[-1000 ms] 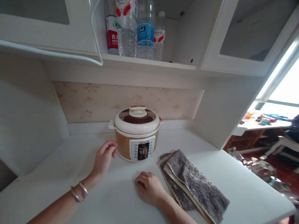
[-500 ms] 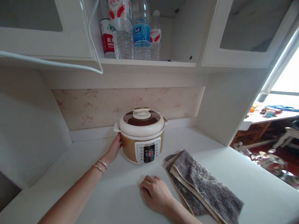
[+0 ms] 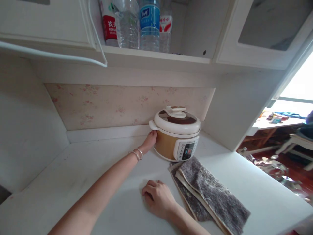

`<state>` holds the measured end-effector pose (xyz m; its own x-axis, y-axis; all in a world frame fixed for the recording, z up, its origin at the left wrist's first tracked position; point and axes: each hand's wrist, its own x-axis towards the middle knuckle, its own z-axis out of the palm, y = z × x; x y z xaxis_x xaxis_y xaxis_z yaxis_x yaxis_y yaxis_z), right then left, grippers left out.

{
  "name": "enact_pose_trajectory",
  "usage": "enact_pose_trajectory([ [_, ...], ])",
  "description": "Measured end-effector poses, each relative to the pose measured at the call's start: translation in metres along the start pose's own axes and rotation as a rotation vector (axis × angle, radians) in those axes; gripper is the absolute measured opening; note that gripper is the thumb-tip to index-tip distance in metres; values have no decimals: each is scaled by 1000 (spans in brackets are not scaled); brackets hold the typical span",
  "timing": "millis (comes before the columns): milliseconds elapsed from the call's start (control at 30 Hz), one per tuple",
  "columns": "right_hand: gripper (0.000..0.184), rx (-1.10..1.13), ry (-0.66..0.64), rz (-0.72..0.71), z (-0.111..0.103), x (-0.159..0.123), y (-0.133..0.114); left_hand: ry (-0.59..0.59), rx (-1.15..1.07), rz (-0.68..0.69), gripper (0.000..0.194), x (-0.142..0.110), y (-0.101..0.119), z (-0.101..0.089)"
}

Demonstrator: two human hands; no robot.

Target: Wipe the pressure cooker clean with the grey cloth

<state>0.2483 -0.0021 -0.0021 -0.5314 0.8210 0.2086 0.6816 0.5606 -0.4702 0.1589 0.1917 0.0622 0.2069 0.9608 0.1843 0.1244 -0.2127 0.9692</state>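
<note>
A white and gold electric pressure cooker [image 3: 166, 142] with a brown-topped lid stands upright on the white counter, its control panel turned toward the front right. My left hand [image 3: 150, 141] is closed against the cooker's left side, just under the white side handle; its fingertips are partly hidden behind the body. Lower down, my right hand [image 3: 159, 199] rests on the counter with its fingers curled in, and nothing shows in them. Beside that hand, to its right, lies a folded grey cloth [image 3: 210, 192], its far corner close to the cooker's base.
Above the counter, an open cabinet shelf [image 3: 156, 55] holds several plastic bottles [image 3: 149, 31]. A white cable [image 3: 53, 56] hangs in front of the cabinet at left. The counter ends against a side panel [image 3: 244, 107]; shiny metal pots [image 3: 274, 166] stand beyond its right edge.
The cooker has slid right along the counter and turned so its panel faces more to the right. My left hand moved with it. My right hand has hardly moved; the view has tilted down slightly.
</note>
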Motion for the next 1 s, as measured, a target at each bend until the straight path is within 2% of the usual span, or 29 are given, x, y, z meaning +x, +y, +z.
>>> enact_pose_trajectory([
  [167, 21, -7, -2, 4, 7, 1, 3, -112, 17, 92, 58, 35, 5, 53],
  [300, 21, 0, -5, 0, 7, 0, 8, -163, -8, 99, 56, 54, 11, 84],
  [433, 27, 144, 13, 0, -1, -6, 13, -193, -32, -32, 55, 53, 13, 101],
  [533, 30, 262, 63, 22, -7, -10, 19, -190, -63, -147, 52, 32, 6, 98],
  [600, 28, 273, 130, 66, -9, -10, 27, -185, -86, -209, 51, 7, -2, 84],
  [667, 26, 255, 220, 144, -13, -8, 39, -164, -109, -257, 48, -25, -12, 60],
  [733, 25, 227, 307, 234, -18, -5, 53, -124, -137, -288, 43, -62, -20, 27],
  [900, 27, 59, 417, 417, -29, -4, 84, 148, -213, -408, 25, -163, -20, -63],
  [1000, 34, -106, 436, 441, -28, -6, 85, 119, -378, -524, 27, -218, -12, -99],
])
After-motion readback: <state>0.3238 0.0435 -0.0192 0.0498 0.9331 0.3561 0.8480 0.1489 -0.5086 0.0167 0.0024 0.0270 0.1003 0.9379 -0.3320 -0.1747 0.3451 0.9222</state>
